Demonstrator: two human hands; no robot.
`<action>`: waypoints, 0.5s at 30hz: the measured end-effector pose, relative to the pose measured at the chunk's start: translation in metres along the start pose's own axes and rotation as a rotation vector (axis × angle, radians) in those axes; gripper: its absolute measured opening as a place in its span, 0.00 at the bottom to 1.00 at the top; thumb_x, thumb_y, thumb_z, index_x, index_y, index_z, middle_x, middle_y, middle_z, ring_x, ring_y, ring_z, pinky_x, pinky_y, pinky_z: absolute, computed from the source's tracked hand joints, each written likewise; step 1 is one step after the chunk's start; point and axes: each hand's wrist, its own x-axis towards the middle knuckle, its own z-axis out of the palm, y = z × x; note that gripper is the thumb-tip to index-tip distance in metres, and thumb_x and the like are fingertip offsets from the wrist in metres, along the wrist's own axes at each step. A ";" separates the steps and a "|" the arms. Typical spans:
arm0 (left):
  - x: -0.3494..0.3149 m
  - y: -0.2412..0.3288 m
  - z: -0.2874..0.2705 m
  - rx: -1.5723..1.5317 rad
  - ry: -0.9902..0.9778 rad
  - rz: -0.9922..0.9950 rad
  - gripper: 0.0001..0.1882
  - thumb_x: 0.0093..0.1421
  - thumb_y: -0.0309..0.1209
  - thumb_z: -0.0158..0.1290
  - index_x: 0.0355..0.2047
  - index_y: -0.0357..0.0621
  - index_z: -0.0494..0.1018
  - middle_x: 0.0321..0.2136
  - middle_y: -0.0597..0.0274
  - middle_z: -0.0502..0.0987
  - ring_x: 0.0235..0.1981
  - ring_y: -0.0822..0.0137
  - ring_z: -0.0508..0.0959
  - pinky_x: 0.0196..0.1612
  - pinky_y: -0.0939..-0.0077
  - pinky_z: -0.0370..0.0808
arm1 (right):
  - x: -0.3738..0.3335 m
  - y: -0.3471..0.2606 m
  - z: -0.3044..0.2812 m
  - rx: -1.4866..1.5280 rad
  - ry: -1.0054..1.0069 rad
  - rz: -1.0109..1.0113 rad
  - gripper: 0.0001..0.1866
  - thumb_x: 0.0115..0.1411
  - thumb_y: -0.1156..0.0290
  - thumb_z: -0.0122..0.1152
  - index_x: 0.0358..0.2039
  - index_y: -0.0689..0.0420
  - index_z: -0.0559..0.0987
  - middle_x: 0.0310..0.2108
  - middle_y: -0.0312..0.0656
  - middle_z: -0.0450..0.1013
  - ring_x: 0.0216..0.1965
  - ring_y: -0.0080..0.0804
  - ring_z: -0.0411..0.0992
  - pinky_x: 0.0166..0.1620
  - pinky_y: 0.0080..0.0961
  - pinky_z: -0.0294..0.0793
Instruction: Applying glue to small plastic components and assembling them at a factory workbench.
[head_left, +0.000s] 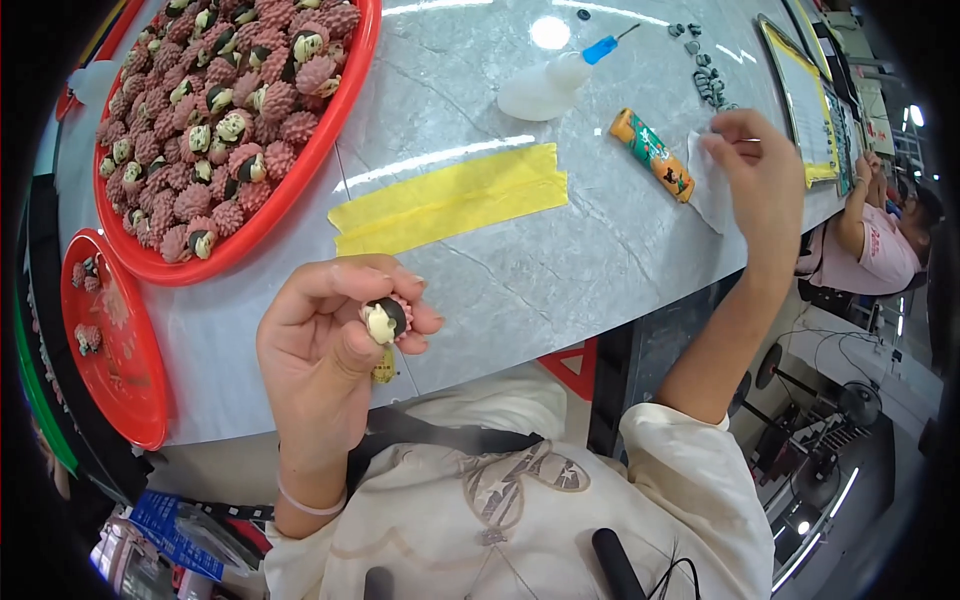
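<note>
Between the thumb and fingers of my left hand (335, 335) is a small figurine (386, 321) with a cream face, a black band and a pink, knobbly back. It is held above the near edge of the table (480, 290). My right hand (757, 170) reaches over the right side of the table, its fingers curled together; whatever they pinch, if anything, is hidden. Just beyond it lies a row of small dark curled pieces (706, 80). Beside that hand are a white paper strip (708, 190) and an orange and green tube (652, 155).
A large red tray (345, 120) heaped with similar pink figurines stands at the left. Below it, a smaller red tray (135, 370) holds a few. Yellow tape (450, 200) sticks to the table. A white squeeze bottle (545, 90) with a blue needle tip lies farther back. Another person (870, 235) sits at far right.
</note>
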 end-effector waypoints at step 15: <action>0.000 -0.001 -0.004 -0.092 -0.036 0.017 0.18 0.49 0.33 0.51 0.35 0.32 0.64 0.33 0.48 0.69 0.30 0.63 0.73 0.31 0.78 0.72 | -0.039 -0.045 0.008 1.393 -0.457 -0.012 0.13 0.50 0.71 0.53 0.34 0.66 0.70 0.30 0.47 0.69 0.20 0.20 0.64 0.21 0.11 0.62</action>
